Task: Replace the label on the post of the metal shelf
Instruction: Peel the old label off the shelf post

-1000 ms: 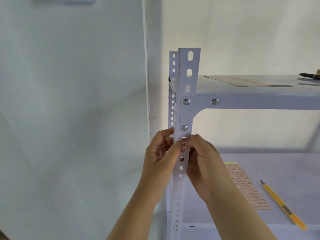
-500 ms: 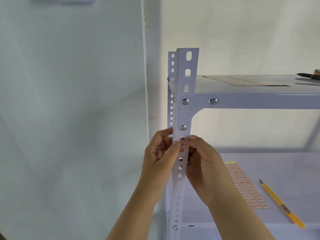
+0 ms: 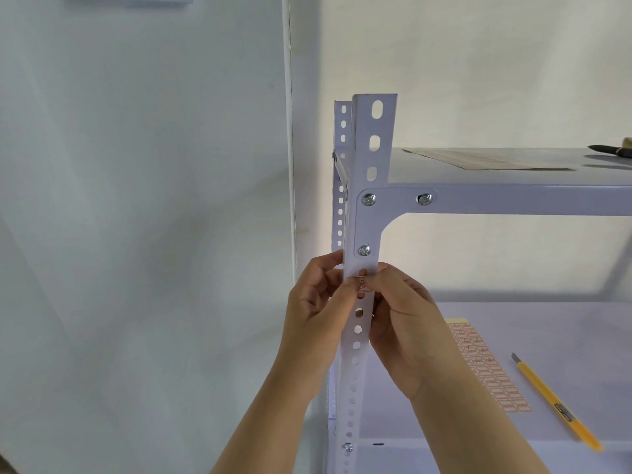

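The white perforated post (image 3: 371,159) of the metal shelf rises in the middle of the view. A small white label with red print (image 3: 362,285) sits on the post's front face, just below the lowest bracket screw. My left hand (image 3: 318,319) wraps the post from the left, its thumb tip pressing on the label's left edge. My right hand (image 3: 407,330) comes from the right, fingertips pinching the label's right edge against the post. Most of the label is hidden under my fingers.
A sheet of red-printed labels (image 3: 489,367) and a yellow utility knife (image 3: 554,401) lie on the lower shelf at right. On the top shelf rest a flat brown sheet (image 3: 485,162) and a dark pen (image 3: 605,149). A white wall fills the left.
Both hands stay at the same spot on the post with fingertips on the label; only the fingertips shift slightly.
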